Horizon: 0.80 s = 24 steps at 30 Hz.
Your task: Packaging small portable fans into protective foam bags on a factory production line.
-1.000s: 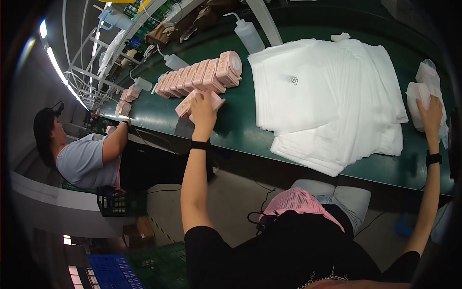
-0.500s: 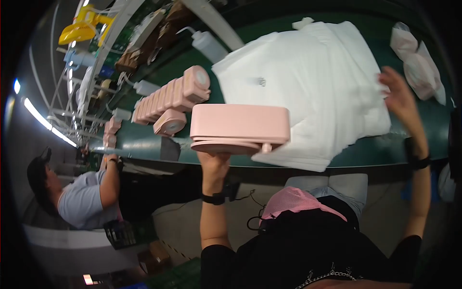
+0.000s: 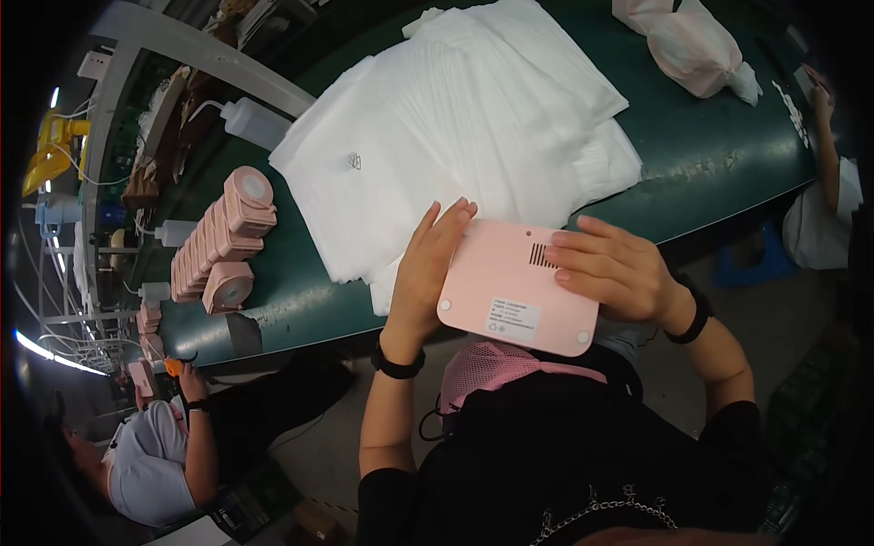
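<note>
A pink plastic device (image 3: 487, 273), a flat box with rounded corners, is held up in front of me over the bench's near edge. Its underside faces up, showing a white label, dark vent slots and small white feet. My left hand (image 3: 426, 278) holds it along the left edge, fingers extended past the far corner, thumb hidden. From the right, my right hand (image 3: 624, 273) grips the other side, its fingers straight across the face and partly over the vents; that thumb is hidden too. Beyond lies a stack of thin white bags or sheets (image 3: 455, 136).
Pink devices (image 3: 218, 232) stand in a row on the green bench (image 3: 305, 314) at left, near a squeeze bottle (image 3: 257, 124). Wrapped pink items (image 3: 696, 53) lie far right. A person (image 3: 150, 455) works at left; another person's arm (image 3: 826, 123) shows at right, above a blue stool (image 3: 751, 259).
The pink device has turned from side-on to underside up and come nearer me. My right hand has moved from the white stack onto it. The whole view has swung round.
</note>
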{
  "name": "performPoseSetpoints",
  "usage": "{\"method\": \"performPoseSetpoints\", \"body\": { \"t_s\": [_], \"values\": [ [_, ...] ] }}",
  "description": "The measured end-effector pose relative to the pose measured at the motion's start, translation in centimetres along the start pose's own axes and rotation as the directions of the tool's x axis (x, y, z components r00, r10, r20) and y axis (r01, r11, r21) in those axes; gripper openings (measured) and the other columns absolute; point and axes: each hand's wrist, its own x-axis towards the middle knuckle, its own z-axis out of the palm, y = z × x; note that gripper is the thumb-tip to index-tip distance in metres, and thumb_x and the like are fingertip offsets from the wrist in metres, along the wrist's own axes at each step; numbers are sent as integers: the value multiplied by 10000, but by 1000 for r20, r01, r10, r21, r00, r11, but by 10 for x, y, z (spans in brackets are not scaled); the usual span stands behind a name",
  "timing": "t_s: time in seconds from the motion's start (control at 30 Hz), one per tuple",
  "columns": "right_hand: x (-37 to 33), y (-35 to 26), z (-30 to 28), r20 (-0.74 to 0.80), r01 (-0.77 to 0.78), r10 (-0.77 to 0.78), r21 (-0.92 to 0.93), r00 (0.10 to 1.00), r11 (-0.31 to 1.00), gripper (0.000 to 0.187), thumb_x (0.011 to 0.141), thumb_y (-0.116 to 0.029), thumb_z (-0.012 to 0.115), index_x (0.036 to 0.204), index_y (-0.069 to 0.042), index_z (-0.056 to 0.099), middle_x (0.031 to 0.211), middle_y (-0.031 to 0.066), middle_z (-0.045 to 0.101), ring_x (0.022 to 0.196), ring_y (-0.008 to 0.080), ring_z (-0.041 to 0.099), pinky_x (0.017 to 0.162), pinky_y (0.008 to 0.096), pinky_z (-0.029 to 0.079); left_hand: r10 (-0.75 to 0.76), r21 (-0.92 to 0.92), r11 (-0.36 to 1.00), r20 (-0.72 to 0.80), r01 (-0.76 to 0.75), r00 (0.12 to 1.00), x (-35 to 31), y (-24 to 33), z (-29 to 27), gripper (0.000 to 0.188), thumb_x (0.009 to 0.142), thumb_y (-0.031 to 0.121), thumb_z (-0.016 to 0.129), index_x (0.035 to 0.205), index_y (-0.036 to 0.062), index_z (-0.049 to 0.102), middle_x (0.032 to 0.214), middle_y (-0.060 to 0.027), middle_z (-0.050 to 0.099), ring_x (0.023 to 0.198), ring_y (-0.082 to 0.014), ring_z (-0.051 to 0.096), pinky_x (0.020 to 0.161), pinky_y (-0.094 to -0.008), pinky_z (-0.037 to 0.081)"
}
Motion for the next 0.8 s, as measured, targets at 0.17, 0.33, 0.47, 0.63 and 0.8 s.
{"method": "performPoseSetpoints", "body": {
  "t_s": [0.17, 0.33, 0.47, 0.63, 0.8],
  "values": [
    [-17, -12, 4, -109, -353, 418, 370, 902, 859, 515, 717, -218, 761, 1129, -8, 534, 1153, 150, 594, 1016, 276, 608, 894, 405, 484, -240, -3, 969, -228, 246, 944, 7, 5, 3, 462, 760, 98, 679, 1161, 10, 468, 1167, -145, 540, 1065, -299, 540, 925, -391, 425],
    [-84, -27, 29, 332, 72, 919, 933, 213, -353, 622, 800, -248, 638, 1299, 16, 377, 1208, 119, 541, 1090, 261, 554, 857, 412, 496, -621, -51, 784, -85, 619, 779, -12, -24, -10, 295, 759, 111, 687, 981, 6, 523, 945, -119, 544, 867, -269, 534, 787, -347, 446],
    [-85, -28, 25, 160, -111, 981, 983, 113, -147, 586, 831, -254, 586, 1312, 2, 370, 1253, 125, 503, 1127, 258, 524, 894, 418, 475, -648, -55, 760, 22, 648, 761, -28, -33, -11, 256, 754, 108, 691, 912, 3, 518, 875, -113, 528, 775, -246, 511, 722, -329, 444],
    [-114, -30, 31, 58, -112, 989, 993, 133, -43, 596, 830, -233, 575, 1338, -23, 346, 1312, 147, 450, 1163, 279, 493, 948, 444, 440, -781, -254, 617, -86, 745, 618, -16, -41, -19, 228, 768, 97, 694, 898, 4, 531, 803, -35, 534, 699, -134, 484, 656, -255, 425],
    [-97, -35, 33, 346, 248, 828, 840, 441, -483, 679, 793, -194, 593, 1383, -57, 287, 1356, 160, 409, 1207, 318, 452, 978, 478, 420, -679, 22, 732, 102, 681, 727, -12, -52, -22, 187, 825, 127, 642, 874, -13, 529, 815, -52, 537, 683, -131, 496, 639, -257, 430]
  ]
}}
